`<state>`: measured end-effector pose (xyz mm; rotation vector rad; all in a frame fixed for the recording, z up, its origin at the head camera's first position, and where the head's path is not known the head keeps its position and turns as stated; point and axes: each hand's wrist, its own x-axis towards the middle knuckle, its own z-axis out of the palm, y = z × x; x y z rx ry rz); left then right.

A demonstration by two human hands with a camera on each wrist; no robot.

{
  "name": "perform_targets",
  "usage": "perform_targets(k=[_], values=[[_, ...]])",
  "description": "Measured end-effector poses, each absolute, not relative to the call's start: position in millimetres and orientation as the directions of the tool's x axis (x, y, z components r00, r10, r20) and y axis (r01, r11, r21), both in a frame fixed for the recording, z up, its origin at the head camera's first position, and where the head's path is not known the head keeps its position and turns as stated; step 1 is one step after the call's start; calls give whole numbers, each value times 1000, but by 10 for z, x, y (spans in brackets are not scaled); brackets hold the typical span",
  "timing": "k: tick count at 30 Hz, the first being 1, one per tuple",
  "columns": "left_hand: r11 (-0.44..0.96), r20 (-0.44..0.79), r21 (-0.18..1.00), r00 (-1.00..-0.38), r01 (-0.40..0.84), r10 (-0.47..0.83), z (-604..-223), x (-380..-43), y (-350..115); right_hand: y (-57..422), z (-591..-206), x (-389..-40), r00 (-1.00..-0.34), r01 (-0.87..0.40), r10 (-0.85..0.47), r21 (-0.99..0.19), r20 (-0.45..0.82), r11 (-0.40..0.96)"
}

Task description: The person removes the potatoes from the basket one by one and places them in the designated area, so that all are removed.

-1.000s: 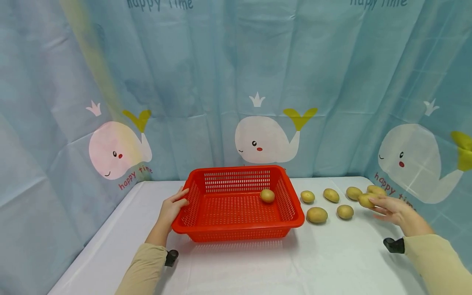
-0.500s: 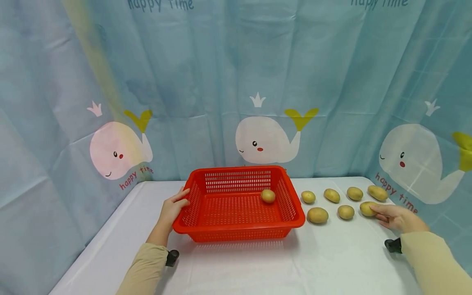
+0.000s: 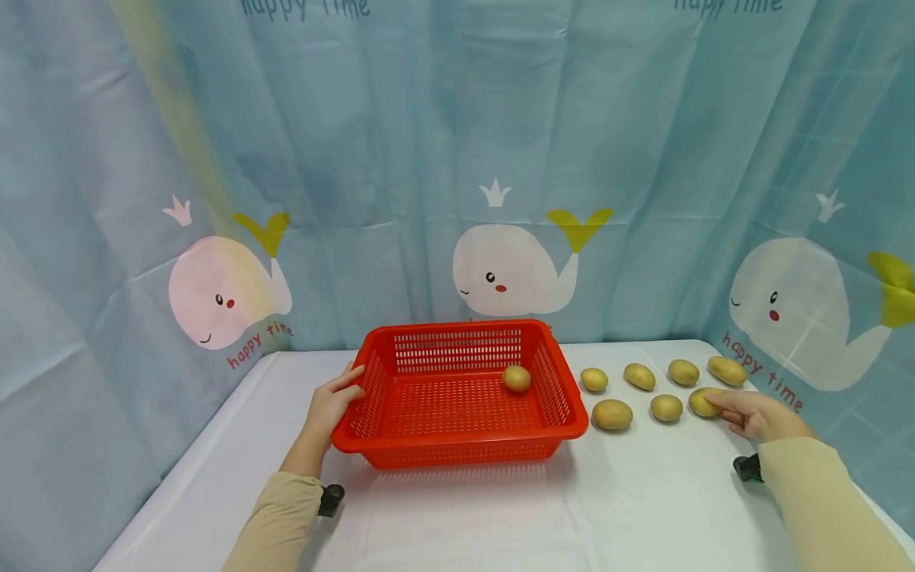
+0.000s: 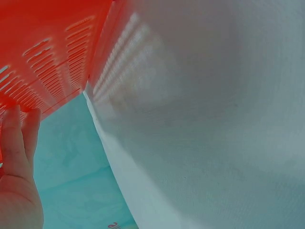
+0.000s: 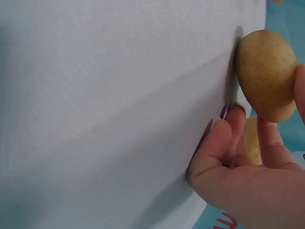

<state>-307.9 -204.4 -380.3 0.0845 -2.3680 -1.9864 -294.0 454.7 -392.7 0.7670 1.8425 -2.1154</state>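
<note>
My left hand [image 3: 332,407] holds the left rim of a red plastic basket [image 3: 457,439], its fingers hooked over the edge. The left wrist view has the fingers [image 4: 13,143] against the slotted red wall. One potato [image 3: 516,379] lies inside the basket toward the right. Far to the right, my right hand [image 3: 758,415] pinches a potato [image 3: 702,403] at the end of the front row. In the right wrist view that potato [image 5: 267,71] sits against the white cloth, thumb and a finger on it, the other fingers curled near the cloth.
Right of the basket, two more potatoes, one large [image 3: 612,415] and one smaller [image 3: 666,407], line up in front. Behind them runs a row of several potatoes [image 3: 639,376]. A blue curtain [image 3: 400,159] with whale prints hangs behind the white-covered table [image 3: 472,524].
My right hand has lowered the potato from in front of the back-right one, leftward and down to the front row's end. My left hand stays on the basket rim.
</note>
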Motion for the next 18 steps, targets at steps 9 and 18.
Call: perform_targets(k=[9, 18], values=[[182, -8, 983, -997, -21, -72, -3807, -3050, -2037, 4622, -3924, -2929, -776, 559, 241, -813, -583, -166], [181, 4, 983, -997, -10, -77, -3764, -3050, -2046, 4679, -3915, -2920, -787, 569, 211, -815, -579, -113]])
